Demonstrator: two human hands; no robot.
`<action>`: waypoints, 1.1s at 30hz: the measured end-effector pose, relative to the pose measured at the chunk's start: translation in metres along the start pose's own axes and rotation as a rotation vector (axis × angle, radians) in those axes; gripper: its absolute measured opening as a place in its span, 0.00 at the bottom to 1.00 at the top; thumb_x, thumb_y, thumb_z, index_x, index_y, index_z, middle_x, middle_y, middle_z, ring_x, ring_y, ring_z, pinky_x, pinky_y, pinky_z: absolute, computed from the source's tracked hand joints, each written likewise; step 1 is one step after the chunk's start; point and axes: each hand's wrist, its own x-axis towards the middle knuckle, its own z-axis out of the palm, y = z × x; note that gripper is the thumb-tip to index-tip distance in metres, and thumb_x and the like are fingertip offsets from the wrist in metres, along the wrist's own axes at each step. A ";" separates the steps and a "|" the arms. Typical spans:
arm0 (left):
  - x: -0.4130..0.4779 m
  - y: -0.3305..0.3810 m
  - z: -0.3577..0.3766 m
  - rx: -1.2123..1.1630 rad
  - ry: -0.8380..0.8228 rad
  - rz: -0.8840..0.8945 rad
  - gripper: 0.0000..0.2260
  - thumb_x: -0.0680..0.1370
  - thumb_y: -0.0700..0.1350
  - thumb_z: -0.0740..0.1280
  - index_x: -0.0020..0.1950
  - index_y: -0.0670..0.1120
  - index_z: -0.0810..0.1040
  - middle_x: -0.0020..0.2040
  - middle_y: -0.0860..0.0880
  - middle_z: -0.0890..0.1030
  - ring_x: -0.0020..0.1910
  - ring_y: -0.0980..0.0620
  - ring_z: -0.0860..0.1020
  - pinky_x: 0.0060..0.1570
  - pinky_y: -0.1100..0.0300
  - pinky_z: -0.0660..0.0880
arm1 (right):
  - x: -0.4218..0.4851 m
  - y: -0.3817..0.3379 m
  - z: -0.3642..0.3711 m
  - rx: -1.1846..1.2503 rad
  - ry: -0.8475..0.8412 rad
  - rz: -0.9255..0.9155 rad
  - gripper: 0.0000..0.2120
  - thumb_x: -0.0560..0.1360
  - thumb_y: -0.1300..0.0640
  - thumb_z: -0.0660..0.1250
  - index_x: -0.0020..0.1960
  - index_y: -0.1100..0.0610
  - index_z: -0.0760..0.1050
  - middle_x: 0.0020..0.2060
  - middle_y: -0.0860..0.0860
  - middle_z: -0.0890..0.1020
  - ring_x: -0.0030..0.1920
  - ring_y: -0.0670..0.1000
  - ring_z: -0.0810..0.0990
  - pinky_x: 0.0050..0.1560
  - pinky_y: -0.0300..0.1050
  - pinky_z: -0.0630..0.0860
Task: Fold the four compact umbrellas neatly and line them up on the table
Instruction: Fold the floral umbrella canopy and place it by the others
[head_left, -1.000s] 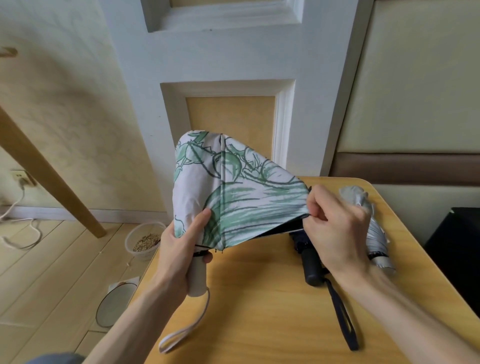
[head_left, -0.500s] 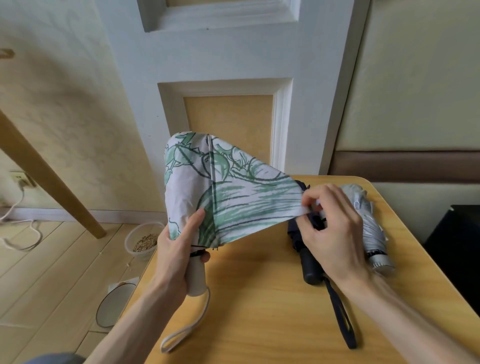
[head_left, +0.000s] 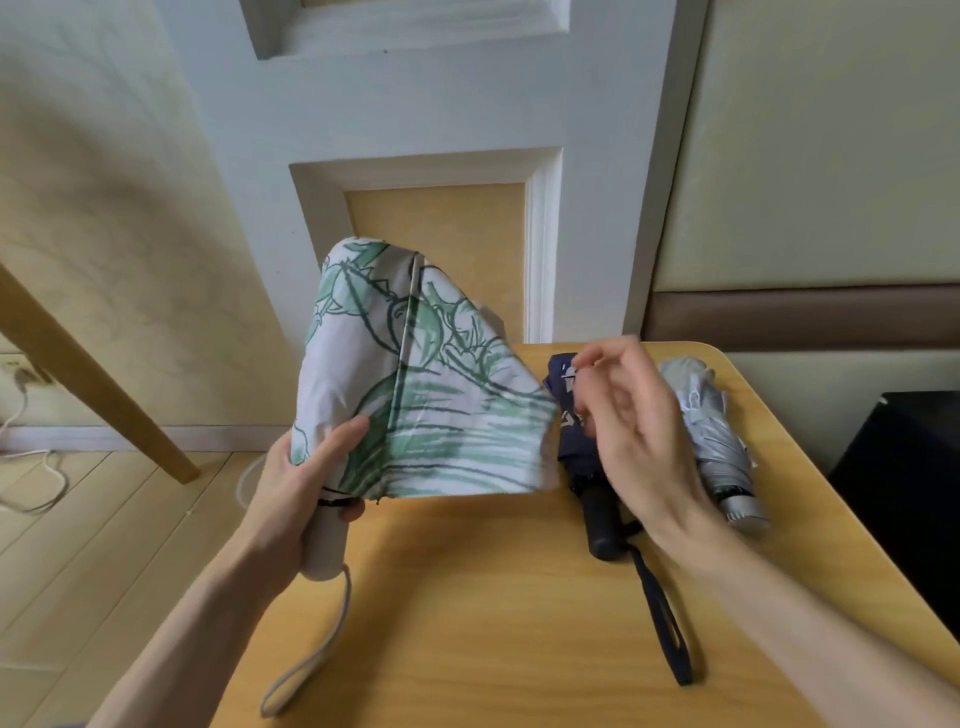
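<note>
**Third umbrella in hand, two already laid down**

Our landmark is the light wooden table (head_left: 467, 649), and we place everything by it. Above its near-left part we hold the white compact umbrella with green leaf print (head_left: 415, 415), tip upward. Its canopy is collapsed but loose and spread out in a broad flap toward the table's middle. We judge it is lifted off the table so the panels can hang free and be gathered one fold at a time.

On the table's far-right part lie the navy folded umbrella (head_left: 574, 457) and, just beside it nearer the right edge, the silver folded umbrella (head_left: 711, 441). They are parallel, with handles toward us, which looks like the start of the row. No fourth umbrella is in view.

Our left hand (head_left: 296, 493) is wrapped around the cream handle (head_left: 324, 553), with the thumb pressed on the fabric to pin the pleats. Our right hand (head_left: 634, 436) hangs over the navy umbrella, just beside the flap's free corner. It is blurred, so we cannot tell whether its loosely bent fingers pinch anything.

The cream wrist loop (head_left: 311, 660) dangles past the table's near-left edge. The navy umbrella's black strap (head_left: 660, 618) lies flat on the table, trailing toward us.
</note>
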 end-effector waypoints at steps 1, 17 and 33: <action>-0.001 0.001 -0.001 0.007 -0.034 0.007 0.33 0.59 0.64 0.85 0.51 0.44 0.80 0.36 0.43 0.76 0.29 0.48 0.70 0.23 0.59 0.68 | 0.006 0.001 -0.003 -0.007 0.018 0.005 0.03 0.85 0.60 0.64 0.58 0.55 0.76 0.43 0.57 0.79 0.44 0.58 0.77 0.46 0.60 0.75; -0.017 -0.006 0.015 0.214 -0.251 -0.019 0.29 0.58 0.65 0.84 0.43 0.44 0.81 0.34 0.38 0.78 0.28 0.43 0.73 0.25 0.56 0.71 | 0.007 0.009 -0.004 -0.278 -0.227 0.048 0.11 0.74 0.56 0.79 0.53 0.43 0.85 0.56 0.50 0.73 0.60 0.52 0.76 0.61 0.45 0.75; -0.009 -0.003 0.006 0.201 -0.189 -0.013 0.37 0.60 0.64 0.83 0.50 0.37 0.77 0.36 0.38 0.78 0.29 0.44 0.72 0.25 0.57 0.70 | 0.025 -0.004 -0.044 0.263 -0.164 0.277 0.09 0.85 0.60 0.64 0.57 0.64 0.80 0.48 0.52 0.86 0.49 0.46 0.83 0.54 0.35 0.79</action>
